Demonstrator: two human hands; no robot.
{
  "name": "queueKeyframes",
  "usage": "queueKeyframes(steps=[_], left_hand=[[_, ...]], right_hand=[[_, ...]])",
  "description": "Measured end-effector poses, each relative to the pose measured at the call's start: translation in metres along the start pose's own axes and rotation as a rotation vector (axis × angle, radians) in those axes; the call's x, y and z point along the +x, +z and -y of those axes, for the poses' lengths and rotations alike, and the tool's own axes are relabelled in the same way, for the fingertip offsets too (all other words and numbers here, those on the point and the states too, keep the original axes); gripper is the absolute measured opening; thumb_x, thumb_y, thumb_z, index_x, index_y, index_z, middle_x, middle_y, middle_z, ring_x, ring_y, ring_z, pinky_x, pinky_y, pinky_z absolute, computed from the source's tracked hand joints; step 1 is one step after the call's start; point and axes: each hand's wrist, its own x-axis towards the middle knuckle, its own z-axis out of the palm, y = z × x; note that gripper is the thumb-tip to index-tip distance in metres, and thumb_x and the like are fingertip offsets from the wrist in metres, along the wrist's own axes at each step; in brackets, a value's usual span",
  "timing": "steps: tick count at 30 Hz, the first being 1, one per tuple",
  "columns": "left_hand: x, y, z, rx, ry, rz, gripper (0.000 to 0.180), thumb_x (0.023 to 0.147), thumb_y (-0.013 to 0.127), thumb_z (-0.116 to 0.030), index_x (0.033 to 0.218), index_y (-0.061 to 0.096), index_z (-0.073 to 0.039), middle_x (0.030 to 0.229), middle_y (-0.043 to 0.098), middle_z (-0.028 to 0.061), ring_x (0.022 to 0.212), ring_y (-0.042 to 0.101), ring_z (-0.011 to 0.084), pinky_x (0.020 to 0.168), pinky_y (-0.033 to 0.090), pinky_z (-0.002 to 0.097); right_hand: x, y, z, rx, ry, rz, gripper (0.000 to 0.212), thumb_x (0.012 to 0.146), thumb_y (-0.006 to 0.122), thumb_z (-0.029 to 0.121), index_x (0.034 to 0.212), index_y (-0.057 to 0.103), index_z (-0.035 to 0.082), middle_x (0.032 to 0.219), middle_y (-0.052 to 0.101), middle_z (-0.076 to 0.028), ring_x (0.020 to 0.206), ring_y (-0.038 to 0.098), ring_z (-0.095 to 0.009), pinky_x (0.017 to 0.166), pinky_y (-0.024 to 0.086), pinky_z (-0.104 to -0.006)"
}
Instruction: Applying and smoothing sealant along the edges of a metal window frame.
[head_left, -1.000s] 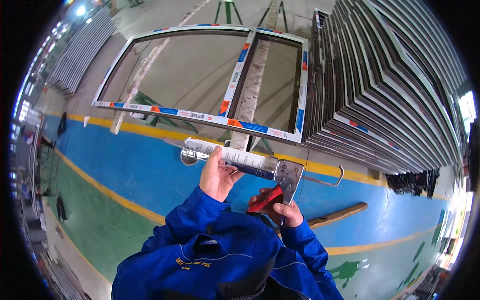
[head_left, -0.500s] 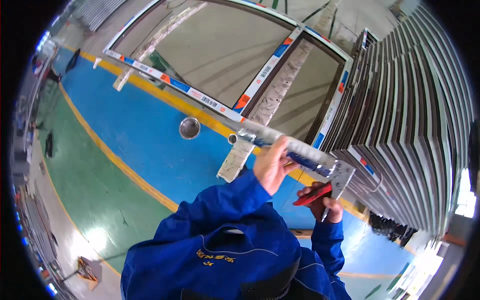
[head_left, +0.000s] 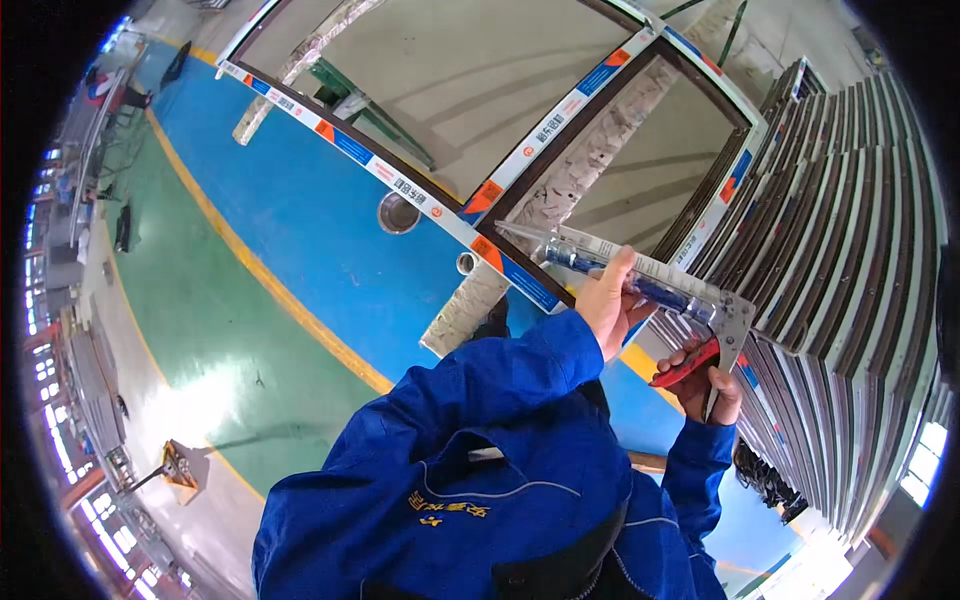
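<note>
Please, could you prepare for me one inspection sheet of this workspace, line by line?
Surface: pale beams under the window frame, their covering rough and patchy.
Job's things: window frame with printed tape; caulking gun, its nozzle over the frame, contact unclear.
Clutter: round metal pot beside the frame in view; dark bundle at lower right, contents unclear.
Hands: left hand around the barrel; right hand on the red handle.
Cables: nothing clearly seen.
Surroundings: stacked frames at right; blue and green floor with yellow lines.
</note>
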Motion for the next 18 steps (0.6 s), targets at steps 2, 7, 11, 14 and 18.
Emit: queueKeyframes(steps=[2, 7, 11, 14, 18], left_hand=[[0.017, -0.007, 0.004, -0.023, 0.016, -0.069, 0.036, 0.087, 0.058, -0.047, 0.093, 0.057, -0.011, 0.088, 0.062, 0.0030, 0.083, 0.060, 0.0159, 0.076, 0.050, 0.0338], [0.035, -0.009, 0.002, -0.039, 0.100, -0.261, 0.038, 0.088, 0.057, -0.047, 0.083, 0.057, -0.010, 0.081, 0.062, 0.0075, 0.081, 0.062, 0.0213, 0.076, 0.053, 0.0391], [0.049, -0.019, 0.002, -0.030, 0.139, -0.314, 0.033, 0.089, 0.055, -0.044, 0.088, 0.056, -0.011, 0.084, 0.062, 0.0044, 0.080, 0.062, 0.0190, 0.076, 0.053, 0.0381], [0.053, -0.022, 0.001, -0.008, 0.152, -0.324, 0.032, 0.090, 0.055, -0.043, 0.087, 0.056, -0.011, 0.084, 0.062, 0.0047, 0.081, 0.062, 0.0199, 0.077, 0.053, 0.0387], [0.053, -0.023, -0.003, 0.034, 0.183, -0.363, 0.034, 0.090, 0.054, -0.044, 0.086, 0.059, -0.011, 0.083, 0.063, 0.0054, 0.081, 0.062, 0.0201, 0.079, 0.053, 0.0389]], right_hand=[[0.017, -0.007, 0.008, 0.043, 0.034, -0.001, 0.051, 0.075, 0.062, 0.022, 0.117, 0.050, -0.003, 0.101, 0.059, -0.019, 0.099, 0.058, -0.040, 0.088, 0.048, -0.0531], [0.056, -0.031, 0.020, 0.092, 0.170, 0.078, 0.048, 0.077, 0.059, 0.021, 0.116, 0.049, -0.004, 0.099, 0.059, -0.020, 0.095, 0.059, -0.038, 0.085, 0.048, -0.0528], [0.074, -0.045, 0.022, 0.133, 0.245, 0.136, 0.044, 0.079, 0.058, 0.022, 0.114, 0.050, -0.002, 0.098, 0.059, -0.019, 0.093, 0.060, -0.036, 0.085, 0.048, -0.0557], [0.083, -0.054, 0.020, 0.175, 0.290, 0.157, 0.041, 0.080, 0.057, 0.023, 0.113, 0.050, -0.001, 0.096, 0.059, -0.018, 0.093, 0.060, -0.034, 0.085, 0.047, -0.0565], [0.091, -0.055, 0.016, 0.233, 0.324, 0.163, 0.038, 0.081, 0.056, 0.024, 0.111, 0.052, 0.001, 0.092, 0.060, -0.016, 0.088, 0.061, -0.033, 0.083, 0.049, -0.0563]])
